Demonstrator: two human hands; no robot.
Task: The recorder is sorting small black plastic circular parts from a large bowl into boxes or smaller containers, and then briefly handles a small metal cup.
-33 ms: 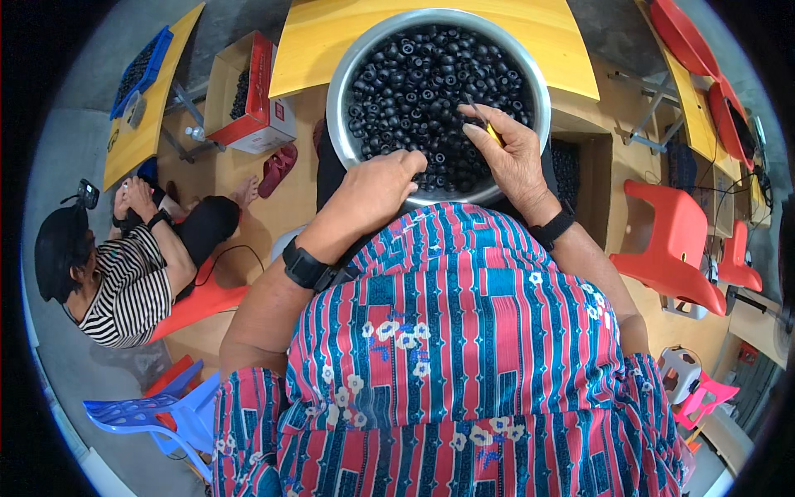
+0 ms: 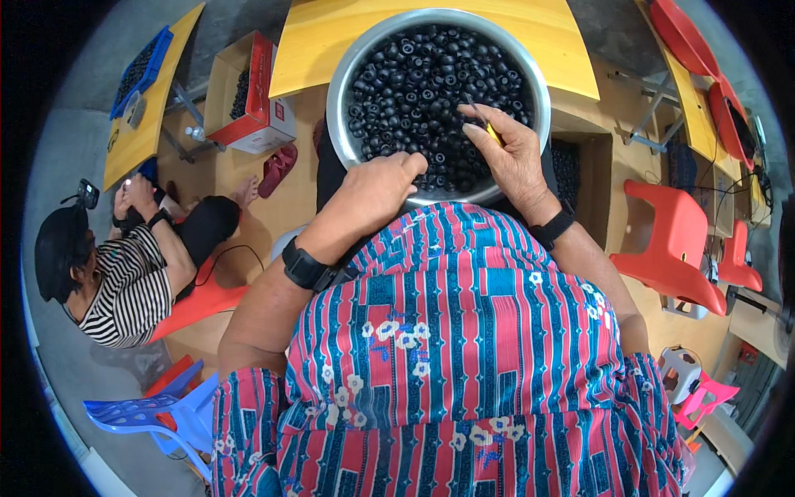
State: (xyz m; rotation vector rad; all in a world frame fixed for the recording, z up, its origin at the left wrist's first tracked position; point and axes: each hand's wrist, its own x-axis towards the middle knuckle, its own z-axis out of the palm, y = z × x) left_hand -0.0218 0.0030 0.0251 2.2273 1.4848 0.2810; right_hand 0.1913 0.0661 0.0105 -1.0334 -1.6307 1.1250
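Note:
A wide round metal basin (image 2: 338, 103) rests over my lap, filled with small dark, round, hollow pieces (image 2: 439, 87). At its near left side my left hand (image 2: 383, 185) is closed, its fingertips curled down among the pieces; what they pinch is hidden. Over the right part of the basin, my right hand (image 2: 517, 159) grips a small yellow-handled tool (image 2: 493, 133) with a thin metal tip. That tip points up and to the left above the pieces. The two hands are apart.
A yellow table (image 2: 310, 50) stands beyond the basin. To the left are an open carton (image 2: 269, 124) and a seated co-worker (image 2: 124, 282) in a striped shirt. Red stools (image 2: 667, 240) stand to the right, and a blue chair (image 2: 157, 412) is at the lower left.

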